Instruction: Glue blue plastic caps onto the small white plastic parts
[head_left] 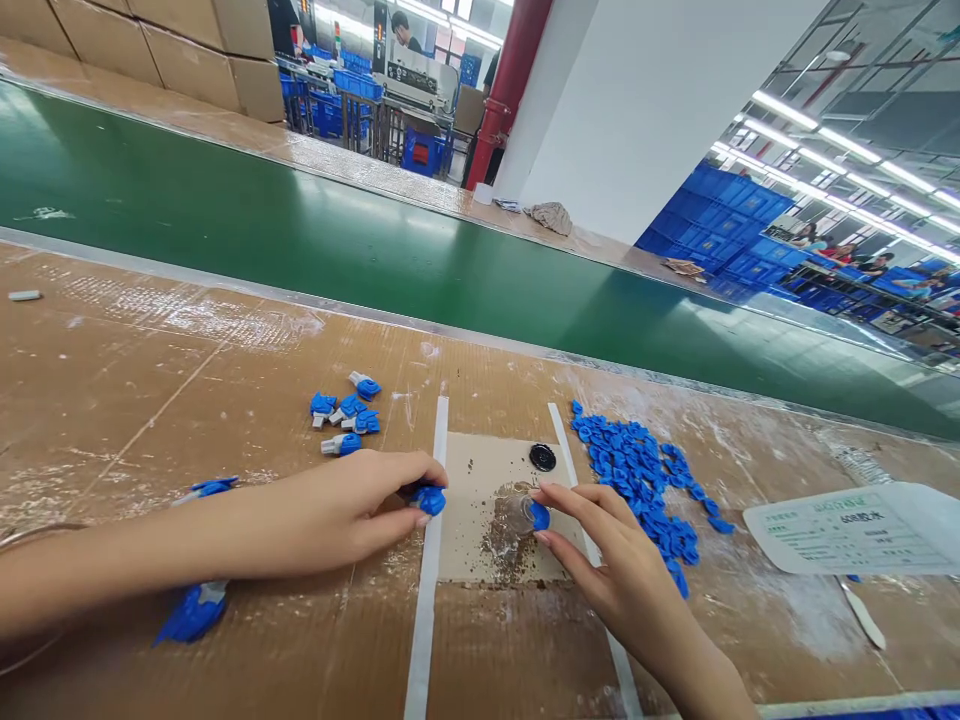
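1. Lying at the far left of the bench (pixel 150 380), a blue and white part (pixel 191 612) sits just beside the left forearm.
2. A small cluster of plugs (pixel 346 412) rests just beyond the left hand (pixel 352 505).
3. That hand is closed in a pinch on a blue piece (pixel 430 500) at the white tape strip (pixel 427 600).
4. A black disc (pixel 542 457) lies on the pale square (pixel 480 470).
5. The right hand (pixel 600 555) pinches a second blue piece (pixel 538 515) between thumb and forefinger over the stained square.
6. A blue heap (pixel 645 475) lies near its fingers, then a printed sheet (pixel 855 530).
7. A green belt (pixel 300 230) runs behind.
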